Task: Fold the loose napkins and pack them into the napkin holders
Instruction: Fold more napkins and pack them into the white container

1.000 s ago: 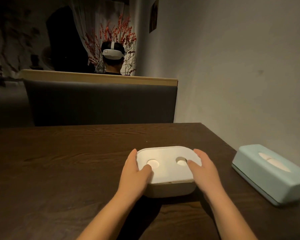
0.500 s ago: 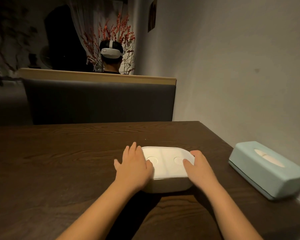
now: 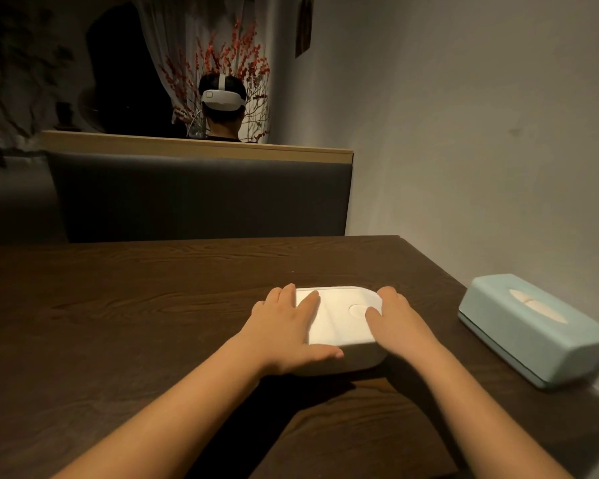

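Note:
A white rounded napkin holder (image 3: 339,323) lies flat on the dark wooden table (image 3: 135,305), its upper face showing one round dimple. My left hand (image 3: 284,326) lies flat over its left part, fingers straight, thumb along the near edge. My right hand (image 3: 395,319) rests on its right side, fingers over the far right corner, thumb by the dimple. A pale blue napkin holder (image 3: 533,326) with a tissue in its top slot stands at the right, near the wall. No loose napkins are in view.
The table's right edge meets a plain wall (image 3: 481,150). Behind the table stands a dark padded bench back (image 3: 201,198) with a wooden top rail. A person wearing a white headset (image 3: 222,98) sits beyond it, facing away.
My left hand has slid further onto the white holder's top, covering the left dimple, with its thumb swung out along the near edge. The right hand has stayed on the right side.

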### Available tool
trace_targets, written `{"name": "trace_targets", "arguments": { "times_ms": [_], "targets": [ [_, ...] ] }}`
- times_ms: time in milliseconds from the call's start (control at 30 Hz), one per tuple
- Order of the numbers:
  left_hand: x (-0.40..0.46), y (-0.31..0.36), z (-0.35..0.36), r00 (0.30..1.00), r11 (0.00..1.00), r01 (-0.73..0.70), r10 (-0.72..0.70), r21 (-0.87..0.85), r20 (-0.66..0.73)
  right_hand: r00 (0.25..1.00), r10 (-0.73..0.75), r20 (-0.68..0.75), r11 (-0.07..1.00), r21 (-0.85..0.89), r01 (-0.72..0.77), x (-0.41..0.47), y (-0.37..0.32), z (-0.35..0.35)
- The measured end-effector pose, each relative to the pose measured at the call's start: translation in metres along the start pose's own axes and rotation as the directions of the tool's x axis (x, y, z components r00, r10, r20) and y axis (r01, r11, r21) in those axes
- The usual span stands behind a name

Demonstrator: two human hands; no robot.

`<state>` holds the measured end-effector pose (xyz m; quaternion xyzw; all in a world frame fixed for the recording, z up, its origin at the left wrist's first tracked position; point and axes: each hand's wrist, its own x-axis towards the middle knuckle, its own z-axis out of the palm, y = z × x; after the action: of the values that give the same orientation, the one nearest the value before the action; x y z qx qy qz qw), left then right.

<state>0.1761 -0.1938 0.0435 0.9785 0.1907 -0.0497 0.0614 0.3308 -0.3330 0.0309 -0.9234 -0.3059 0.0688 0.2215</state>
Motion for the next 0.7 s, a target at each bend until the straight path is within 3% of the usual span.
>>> {"name": "trace_targets", "arguments": {
  "times_ms": [200, 400, 567, 700],
  "targets": [
    [0.007, 0.002, -0.001, 0.996, 0.999, 0.036, -0.034, -0.022, 0.084, 0.996, -0.041, 0.081, 0.993, -0.104, 0.05, 0.004, -0.005, -0.008],
    [0.004, 0.004, -0.003, 0.998, 0.996, 0.056, -0.053, -0.064, 0.045, 0.939, -0.3, 0.167, 0.924, -0.192, 0.33, -0.002, -0.016, -0.012],
    [0.01, -0.001, -0.005, 0.999, 0.998, 0.039, -0.037, -0.055, 0.038, 0.923, -0.309, 0.23, 0.912, -0.205, 0.356, 0.007, -0.016, -0.017],
    [0.015, -0.003, -0.005, 0.999, 0.998, 0.025, -0.023, -0.049, 0.043, 0.911, -0.297, 0.285, 0.869, -0.315, 0.381, 0.016, -0.015, -0.011]
  ]
}}
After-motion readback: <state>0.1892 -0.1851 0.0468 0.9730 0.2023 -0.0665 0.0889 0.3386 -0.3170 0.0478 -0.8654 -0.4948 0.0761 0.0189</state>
